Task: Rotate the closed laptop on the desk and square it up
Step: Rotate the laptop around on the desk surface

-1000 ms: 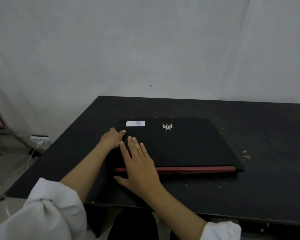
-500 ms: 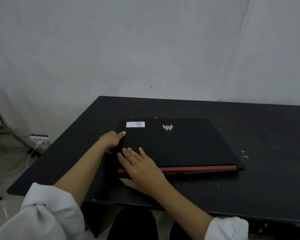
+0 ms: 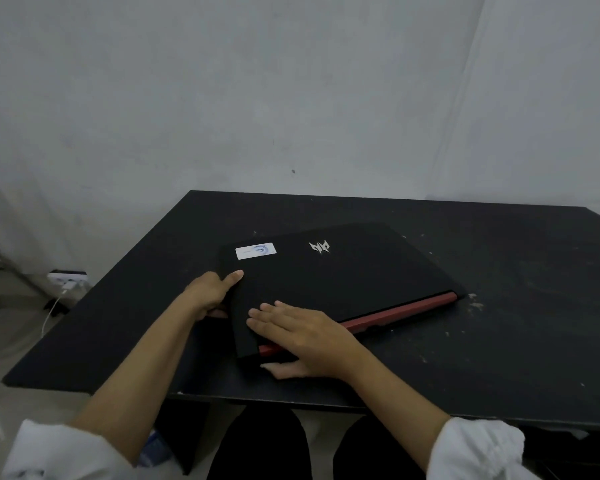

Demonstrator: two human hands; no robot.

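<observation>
The closed black laptop (image 3: pixel 347 275), with a red near edge, a silver logo and a white sticker on its lid, lies askew on the black desk (image 3: pixel 499 341); its right end is turned away from me. My left hand (image 3: pixel 210 292) grips the laptop's left edge, thumb on the lid and fingers curled under. My right hand (image 3: pixel 302 337) clasps the near left corner, fingers flat on the lid and thumb below the red edge.
A grey wall stands close behind the desk. White specks mark the desk's right part. On the floor at left sits a white power strip (image 3: pixel 68 277) with a white cable. My dark-clothed legs show under the desk's near edge.
The laptop has turned counter-clockwise: its right end swung away from me and its near left corner came toward me. Both hands moved with it, the right one sliding onto the corner.
</observation>
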